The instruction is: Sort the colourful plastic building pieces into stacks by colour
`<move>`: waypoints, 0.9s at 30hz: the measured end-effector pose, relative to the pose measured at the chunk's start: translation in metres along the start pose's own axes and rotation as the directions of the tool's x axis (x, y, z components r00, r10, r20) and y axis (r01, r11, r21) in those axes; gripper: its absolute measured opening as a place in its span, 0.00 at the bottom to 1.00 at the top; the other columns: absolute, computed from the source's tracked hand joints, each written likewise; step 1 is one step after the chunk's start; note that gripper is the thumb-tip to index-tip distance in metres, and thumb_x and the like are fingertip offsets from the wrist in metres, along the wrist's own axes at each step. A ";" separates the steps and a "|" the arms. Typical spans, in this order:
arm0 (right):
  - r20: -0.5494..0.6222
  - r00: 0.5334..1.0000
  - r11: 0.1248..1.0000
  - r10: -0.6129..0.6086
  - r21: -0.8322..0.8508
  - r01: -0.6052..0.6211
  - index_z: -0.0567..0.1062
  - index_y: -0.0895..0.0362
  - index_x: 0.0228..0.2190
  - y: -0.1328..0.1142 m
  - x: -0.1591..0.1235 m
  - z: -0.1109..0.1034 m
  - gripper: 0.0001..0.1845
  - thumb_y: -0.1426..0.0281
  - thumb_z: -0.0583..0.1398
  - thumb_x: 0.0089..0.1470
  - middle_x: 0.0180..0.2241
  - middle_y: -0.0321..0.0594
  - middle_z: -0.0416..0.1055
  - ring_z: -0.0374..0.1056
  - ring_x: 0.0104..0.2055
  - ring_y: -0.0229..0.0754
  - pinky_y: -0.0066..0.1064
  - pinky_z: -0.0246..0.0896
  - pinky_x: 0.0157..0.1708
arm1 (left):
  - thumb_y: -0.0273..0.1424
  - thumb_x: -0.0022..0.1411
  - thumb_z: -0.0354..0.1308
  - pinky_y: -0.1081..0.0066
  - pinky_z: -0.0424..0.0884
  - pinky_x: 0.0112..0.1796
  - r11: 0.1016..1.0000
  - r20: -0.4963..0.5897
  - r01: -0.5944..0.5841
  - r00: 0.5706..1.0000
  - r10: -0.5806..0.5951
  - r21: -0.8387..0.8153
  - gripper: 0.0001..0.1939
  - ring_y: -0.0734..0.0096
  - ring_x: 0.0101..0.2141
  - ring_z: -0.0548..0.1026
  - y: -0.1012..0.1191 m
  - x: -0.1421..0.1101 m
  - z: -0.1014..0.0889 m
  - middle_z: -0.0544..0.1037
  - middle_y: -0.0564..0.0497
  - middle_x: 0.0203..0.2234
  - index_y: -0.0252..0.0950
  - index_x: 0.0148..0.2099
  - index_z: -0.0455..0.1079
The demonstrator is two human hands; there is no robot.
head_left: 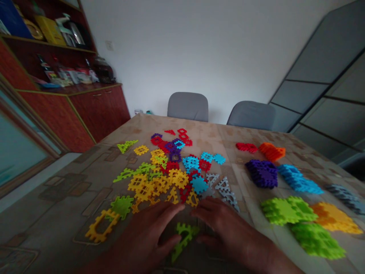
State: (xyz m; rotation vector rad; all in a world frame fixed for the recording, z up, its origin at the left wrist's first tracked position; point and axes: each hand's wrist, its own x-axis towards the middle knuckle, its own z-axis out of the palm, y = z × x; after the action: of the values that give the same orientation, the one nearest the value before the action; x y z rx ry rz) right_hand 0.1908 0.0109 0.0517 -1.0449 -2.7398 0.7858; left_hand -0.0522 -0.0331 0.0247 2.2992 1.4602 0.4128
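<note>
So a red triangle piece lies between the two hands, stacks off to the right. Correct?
Colour's wrong: the head view shows a green triangle piece between left hand and right hand. Stacks are off to the right, as stated.

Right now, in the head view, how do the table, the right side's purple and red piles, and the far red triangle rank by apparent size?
1. Table
2. Purple pile
3. Red pile
4. Red triangle

The purple pile lies nearer the camera, so true sizes are unsure.
</note>
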 end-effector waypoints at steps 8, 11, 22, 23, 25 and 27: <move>0.101 0.991 0.995 -0.093 -0.030 0.096 0.70 0.54 0.58 -0.010 0.013 0.023 0.29 0.73 0.67 0.57 0.55 0.45 0.72 0.67 0.57 0.51 0.40 0.62 0.57 | 0.35 0.70 0.51 0.63 0.72 0.53 0.999 -0.246 0.037 0.968 -0.045 -0.037 0.16 0.60 0.50 0.79 -0.066 0.029 -0.040 0.81 0.47 0.51 0.42 0.54 0.75; 0.067 0.993 0.992 -0.093 -0.082 0.099 0.72 0.55 0.55 -0.006 0.017 0.031 0.24 0.75 0.65 0.58 0.52 0.43 0.73 0.69 0.54 0.50 0.40 0.64 0.55 | 0.37 0.67 0.50 0.60 0.72 0.52 0.997 -0.251 0.077 0.965 -0.079 -0.018 0.17 0.57 0.48 0.80 -0.103 0.049 -0.060 0.83 0.46 0.47 0.38 0.50 0.76; 0.021 0.994 0.989 -0.106 -0.105 0.108 0.71 0.55 0.57 0.000 0.018 0.042 0.29 0.80 0.64 0.54 0.51 0.44 0.73 0.69 0.53 0.49 0.37 0.64 0.53 | 0.40 0.56 0.56 0.56 0.74 0.51 0.983 -0.191 0.166 0.965 -0.179 -0.081 0.19 0.49 0.47 0.80 -0.163 0.067 -0.062 0.83 0.45 0.46 0.39 0.47 0.77; 0.020 0.994 0.989 -0.105 -0.103 0.107 0.71 0.55 0.57 0.000 0.018 0.042 0.29 0.79 0.64 0.53 0.51 0.44 0.73 0.69 0.53 0.49 0.37 0.64 0.53 | 0.40 0.57 0.55 0.58 0.74 0.50 0.982 -0.181 0.159 0.968 -0.175 -0.101 0.20 0.51 0.47 0.80 -0.162 0.069 -0.062 0.83 0.46 0.46 0.39 0.49 0.76; 0.028 0.994 0.990 -0.102 -0.099 0.104 0.72 0.55 0.56 0.000 0.019 0.042 0.29 0.78 0.65 0.53 0.51 0.44 0.73 0.69 0.53 0.49 0.37 0.64 0.53 | 0.39 0.57 0.55 0.60 0.75 0.49 0.980 -0.170 0.147 0.971 -0.168 -0.134 0.22 0.54 0.46 0.81 -0.159 0.073 -0.062 0.83 0.46 0.47 0.38 0.52 0.75; 0.029 0.995 0.990 -0.096 -0.103 0.099 0.72 0.55 0.56 0.000 0.020 0.043 0.28 0.78 0.65 0.53 0.51 0.44 0.74 0.69 0.53 0.50 0.38 0.65 0.53 | 0.38 0.57 0.55 0.61 0.75 0.49 0.979 -0.172 0.138 0.971 -0.163 -0.151 0.24 0.55 0.46 0.81 -0.156 0.076 -0.060 0.83 0.45 0.47 0.38 0.54 0.74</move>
State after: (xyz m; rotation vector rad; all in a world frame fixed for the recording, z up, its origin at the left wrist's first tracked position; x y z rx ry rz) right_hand 0.1646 0.0054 0.0130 -0.9164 -2.8546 0.6511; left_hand -0.1707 0.1059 0.0075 2.0707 1.6262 0.6748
